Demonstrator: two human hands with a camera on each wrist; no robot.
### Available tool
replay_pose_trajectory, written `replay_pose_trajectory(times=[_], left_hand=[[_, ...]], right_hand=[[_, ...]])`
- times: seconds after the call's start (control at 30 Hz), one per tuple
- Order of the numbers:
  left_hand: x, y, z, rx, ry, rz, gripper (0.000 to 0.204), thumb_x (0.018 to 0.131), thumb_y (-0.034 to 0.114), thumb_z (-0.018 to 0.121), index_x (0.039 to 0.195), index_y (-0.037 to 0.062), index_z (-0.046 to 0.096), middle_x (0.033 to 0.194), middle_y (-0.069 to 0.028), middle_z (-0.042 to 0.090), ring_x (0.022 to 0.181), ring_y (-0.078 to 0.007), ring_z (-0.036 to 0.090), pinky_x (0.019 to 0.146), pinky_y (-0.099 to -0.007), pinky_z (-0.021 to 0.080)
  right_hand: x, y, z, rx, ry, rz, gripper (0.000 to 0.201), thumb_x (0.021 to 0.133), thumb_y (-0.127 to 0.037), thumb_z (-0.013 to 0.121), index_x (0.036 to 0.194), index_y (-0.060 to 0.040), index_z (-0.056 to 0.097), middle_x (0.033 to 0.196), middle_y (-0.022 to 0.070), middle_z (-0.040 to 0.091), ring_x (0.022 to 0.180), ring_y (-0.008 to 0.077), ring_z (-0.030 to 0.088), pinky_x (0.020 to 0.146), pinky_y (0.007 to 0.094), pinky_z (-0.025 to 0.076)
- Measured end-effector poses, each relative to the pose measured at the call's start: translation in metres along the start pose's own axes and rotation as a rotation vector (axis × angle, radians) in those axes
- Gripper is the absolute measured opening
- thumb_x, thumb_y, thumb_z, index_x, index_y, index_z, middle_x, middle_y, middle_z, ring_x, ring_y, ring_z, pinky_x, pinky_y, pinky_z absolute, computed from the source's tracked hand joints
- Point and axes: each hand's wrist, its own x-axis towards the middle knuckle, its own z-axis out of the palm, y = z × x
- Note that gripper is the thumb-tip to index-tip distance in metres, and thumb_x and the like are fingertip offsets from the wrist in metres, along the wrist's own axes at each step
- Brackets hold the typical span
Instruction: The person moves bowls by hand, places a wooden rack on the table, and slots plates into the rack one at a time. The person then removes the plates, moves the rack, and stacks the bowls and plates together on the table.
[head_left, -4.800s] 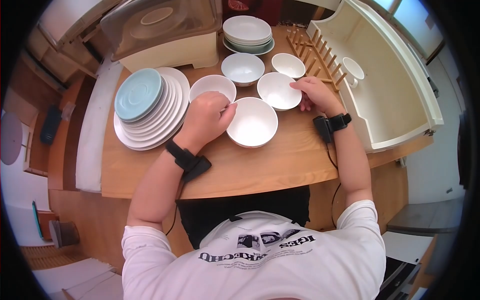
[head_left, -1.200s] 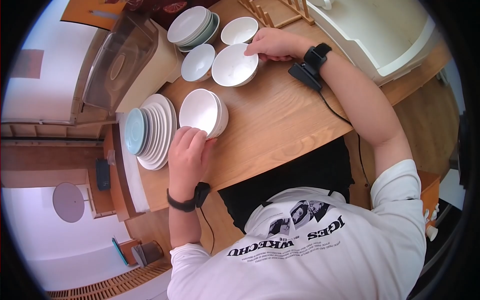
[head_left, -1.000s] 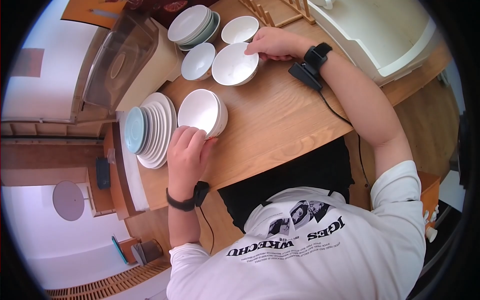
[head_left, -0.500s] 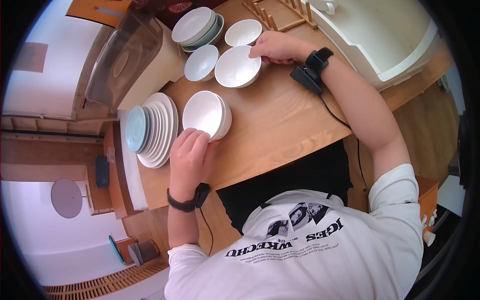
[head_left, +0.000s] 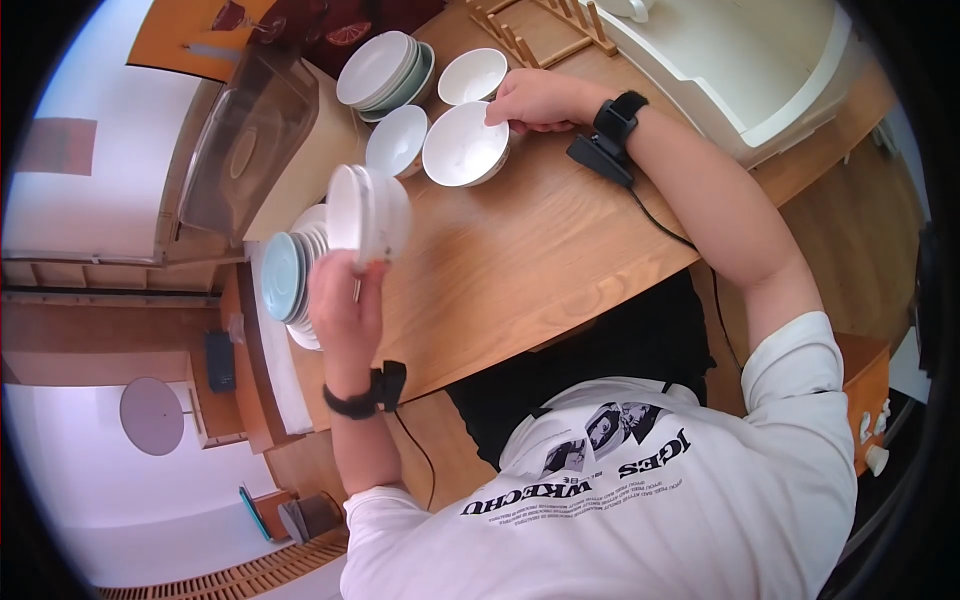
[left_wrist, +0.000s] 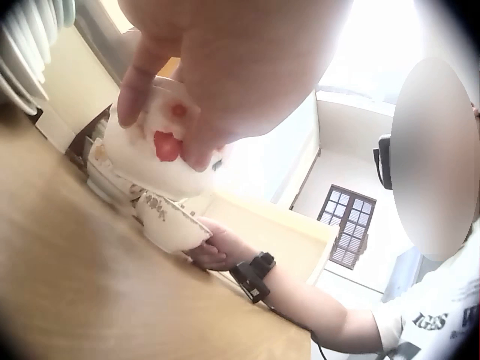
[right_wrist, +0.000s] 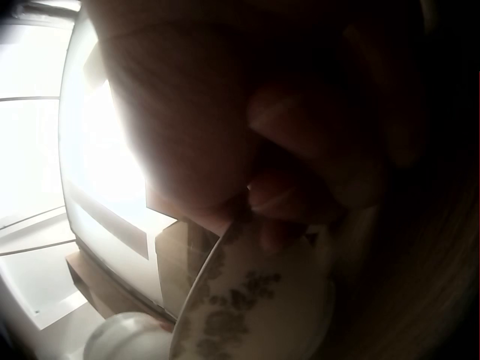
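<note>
- Wooden counter [head_left: 540, 250], seen from above; cream dish-dryer box [head_left: 270, 140] with a clear lid at its far left corner, wooden peg rack [head_left: 530, 30] and white cabinet [head_left: 740, 70] beyond.
- My left hand [head_left: 340, 300]: fingers gripping the nested white bowls [head_left: 365, 215], two as far as I can count, lifted clear of the counter and tipped on edge above the plate stack [head_left: 290, 280].
- My right hand [head_left: 535, 100]: fingers curled on the rim of a large white bowl [head_left: 462, 145] standing on the counter.
- Handling judgement: keep a thumb across both rims so the inner bowl cannot slide out while tilted.
- Other bowls standing: one pale blue [head_left: 397, 140], one small white [head_left: 472, 75], plus a separate stack of shallow bowls [head_left: 385, 68].
</note>
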Motion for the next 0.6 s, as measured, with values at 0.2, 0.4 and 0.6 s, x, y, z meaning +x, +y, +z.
replay_pose_trajectory(times=[0.2,0.4,0.6], left_hand=[[0.060,-0.030,0.019,0.066,0.109,-0.004,0.015,0.087,0.005,0.077,0.094,0.0001,0.064,0.088,-0.0163,0.066,0.086,-0.0348,0.062,0.075,-0.0428,0.049],[0.085,-0.062,0.071,0.076,0.024,0.121,0.015,0.085,0.005,0.076,0.088,0.0010,0.062,0.083,-0.0151,0.066,0.085,-0.0364,0.062,0.075,-0.0462,0.050],[0.084,-0.065,0.083,0.026,0.002,0.093,0.016,0.085,0.007,0.076,0.086,0.0007,0.062,0.079,-0.0147,0.064,0.080,-0.0359,0.060,0.071,-0.0465,0.049]], right_hand=[[-0.006,-0.007,0.000,-0.023,0.013,0.024,0.038,0.093,-0.033,0.064,0.066,-0.0075,0.058,0.051,-0.0016,0.047,0.038,0.0091,0.038,0.036,0.0297,0.028],[-0.007,-0.005,-0.001,0.026,-0.010,0.011,0.038,0.093,-0.033,0.064,0.065,-0.0078,0.057,0.050,-0.0019,0.047,0.038,0.0092,0.038,0.036,0.0296,0.028],[-0.006,-0.003,0.000,0.033,-0.006,0.006,0.038,0.093,-0.033,0.065,0.065,-0.0079,0.057,0.050,-0.0019,0.047,0.038,0.0092,0.037,0.036,0.0295,0.027]])
